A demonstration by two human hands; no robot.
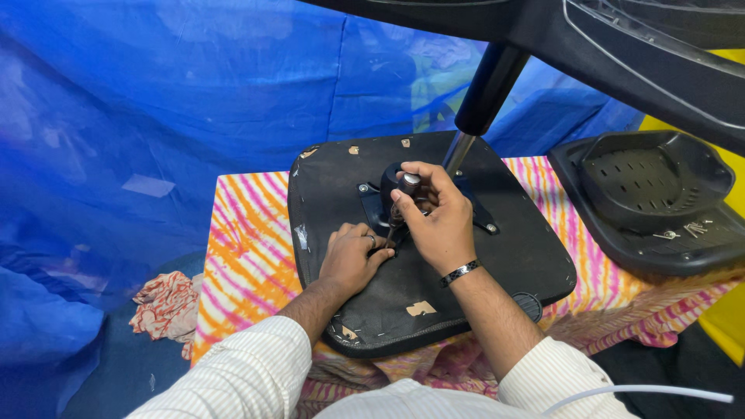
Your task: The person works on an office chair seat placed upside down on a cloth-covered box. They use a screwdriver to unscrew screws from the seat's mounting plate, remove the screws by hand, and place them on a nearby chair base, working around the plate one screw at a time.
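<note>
Seat base (466,256): black, upside down at frame centre on striped surface (248,256), plate exposed.
Right hand (438,221): closed around screwdriver (407,186), upright over plate.
Left hand (353,260): fingers curled, pressing seat, steadying.
Seat shell (652,194): right, holding loose screws (687,230).

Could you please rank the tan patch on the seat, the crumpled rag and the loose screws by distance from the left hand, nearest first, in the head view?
From the left hand:
1. Tan patch, on the seat just right of the wrist.
2. Crumpled rag, lower left, off the table.
3. Loose screws, far right, in the black shell.
</note>
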